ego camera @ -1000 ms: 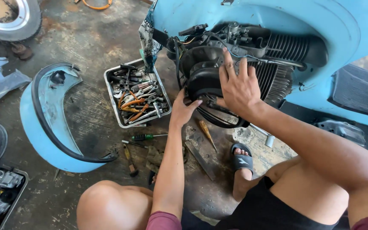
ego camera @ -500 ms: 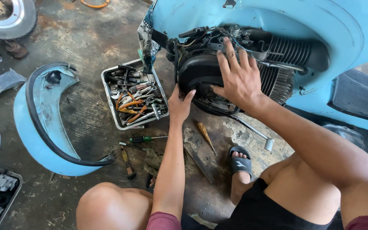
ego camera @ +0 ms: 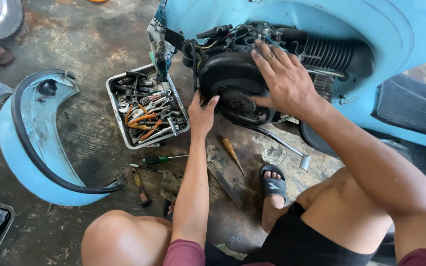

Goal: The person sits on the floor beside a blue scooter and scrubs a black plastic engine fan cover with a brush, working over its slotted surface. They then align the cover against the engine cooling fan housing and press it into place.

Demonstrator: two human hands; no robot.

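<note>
Evidently rigid and heavy, the black engine cover (ego camera: 232,83) on the blue scooter (ego camera: 371,29) is pressed between the left hand (ego camera: 204,111) and right hand (ego camera: 282,81), fingers spread at its rim.

Black engine cover (ego camera: 232,81), light-blue scooter body (ego camera: 371,29), green-handled screwdriver (ego camera: 156,159), silver tray (ego camera: 116,111).
</note>
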